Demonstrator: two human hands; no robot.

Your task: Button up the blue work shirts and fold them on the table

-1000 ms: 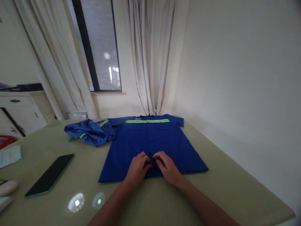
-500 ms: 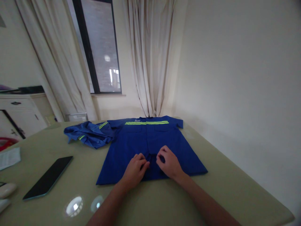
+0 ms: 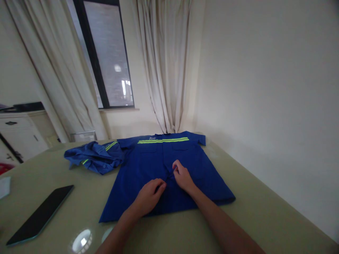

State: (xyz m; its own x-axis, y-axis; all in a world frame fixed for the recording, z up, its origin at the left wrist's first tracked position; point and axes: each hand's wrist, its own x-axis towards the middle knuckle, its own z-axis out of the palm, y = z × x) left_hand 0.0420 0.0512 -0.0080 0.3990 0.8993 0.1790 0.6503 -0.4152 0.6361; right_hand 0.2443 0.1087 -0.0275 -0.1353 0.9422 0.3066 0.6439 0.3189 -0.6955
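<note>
Blue shirt [image 3: 155, 164], its front opening [image 3: 162, 155] running lengthwise between curled hands: left hand [image 3: 149, 195] nearer the hem [image 3: 174, 210], right hand [image 3: 183, 179] higher; I can't tell if either grips.

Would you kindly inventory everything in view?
table: 1, greenish, foreground
shirt: 1, blue with yellow bands, on table
crumpled garment: 1, blue, beside shirt
slab: 1, black, table's left
sheet: 1, pale, left edge
object: 1, red, left edge
walls: 2, pale, back and right
window: 1, greyish, back wall
curtains: 2, cream, flanking window
cabinet: 1, whitish, left
item: 1, black, atop cabinet
frame: 1, greyish, behind table
left hand: 1, bare, over shirt
right hand: 1, bare, over shirt
</note>
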